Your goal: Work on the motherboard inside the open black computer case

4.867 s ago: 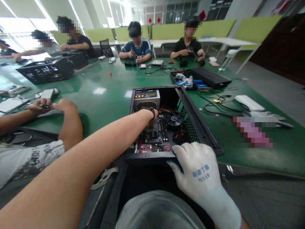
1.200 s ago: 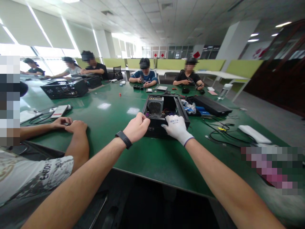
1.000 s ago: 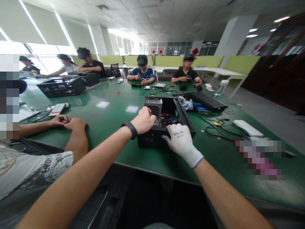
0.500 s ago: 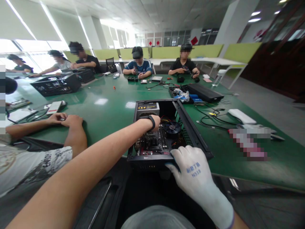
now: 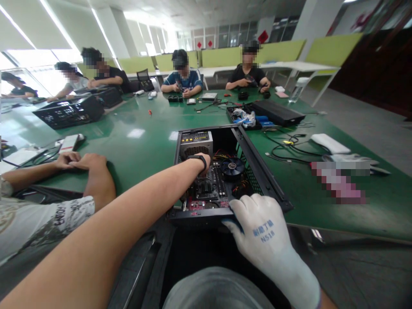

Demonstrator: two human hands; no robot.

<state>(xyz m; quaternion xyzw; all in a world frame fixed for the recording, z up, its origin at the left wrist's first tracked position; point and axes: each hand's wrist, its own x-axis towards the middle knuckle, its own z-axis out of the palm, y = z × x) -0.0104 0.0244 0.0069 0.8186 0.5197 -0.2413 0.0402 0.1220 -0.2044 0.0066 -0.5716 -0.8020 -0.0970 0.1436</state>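
Note:
An opened computer case (image 5: 267,180) lies at the table's near edge, its inside facing up. My left hand (image 5: 205,163), bare with a black band at the wrist, reaches down into it beside the power supply (image 5: 197,143); its fingers are hidden below the wrist. In a white work glove, my right hand (image 5: 255,214) is closed over the case's near edge, right of the middle. Inside, a black fan (image 5: 232,166) sits above the motherboard (image 5: 209,187), with thin coloured wires near it.
Right of the case, black cables (image 5: 283,152), a white box (image 5: 331,143) and a glove (image 5: 350,159) lie on the green table (image 5: 138,150). Behind stands a tray with gloves (image 5: 244,116). At my left, a co-worker's hands (image 5: 77,161) rest on the table; others sit across.
My left hand has shifted slightly and dipped lower into the case near the power supply. The right hand keeps its hold on the near edge. My view has tilted a little downward.

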